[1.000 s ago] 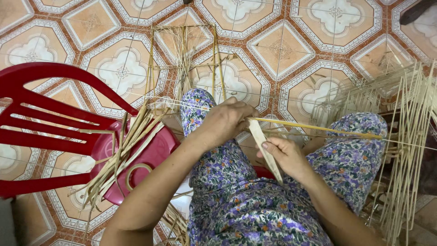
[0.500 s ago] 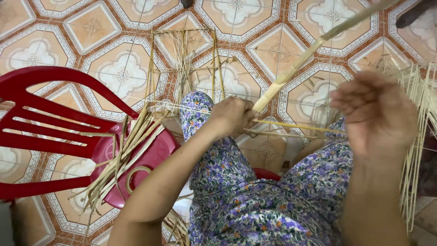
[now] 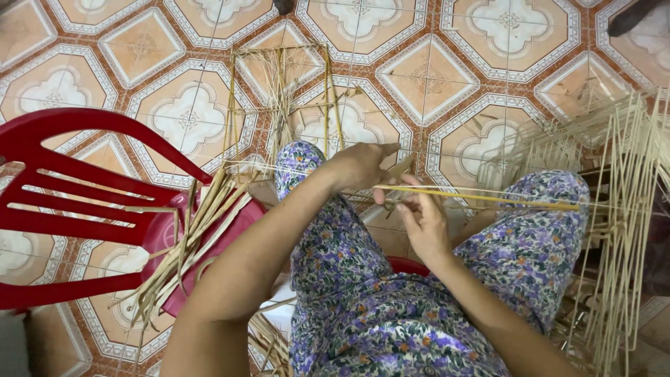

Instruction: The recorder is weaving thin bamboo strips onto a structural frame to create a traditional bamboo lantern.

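hands: two, left hand (image 3: 363, 167) and right hand (image 3: 422, 223), both pinched on one yellow stick (image 3: 488, 199)
stick: runs rightward from the fingers
chair: one red chair (image 3: 77, 216), left

Left hand (image 3: 361, 166), right hand (image 3: 424, 222) pinching yellow stick (image 3: 481, 199), red chair (image 3: 77, 202)

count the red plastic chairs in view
1: a red plastic chair on the tiled floor beside the left arm, pale straw strips heaped on its seat. Red under the legs may be another seat.
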